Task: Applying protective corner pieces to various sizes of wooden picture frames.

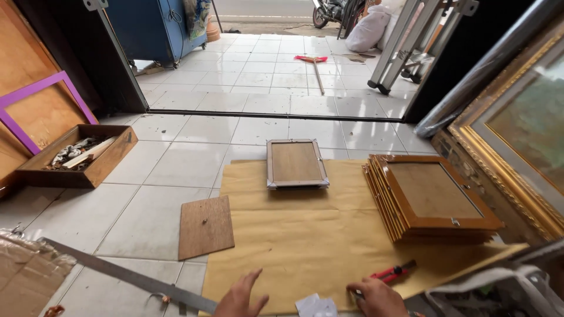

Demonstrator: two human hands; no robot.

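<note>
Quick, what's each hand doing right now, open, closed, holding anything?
Left hand: open, fingers spread, flat on the brown paper sheet, holding nothing.
Right hand: knuckles up beside the red-handled tool; whether it grips anything cannot be told.

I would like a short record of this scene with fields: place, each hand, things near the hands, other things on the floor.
place: tiled floor by an open doorway
left hand: open, flat on the brown paper sheet
right hand: on the paper, touching a red-handled tool
near hands: white paper scrap, metal ruler
also: stack of wooden frames, single frame, loose board, wooden tray
</note>
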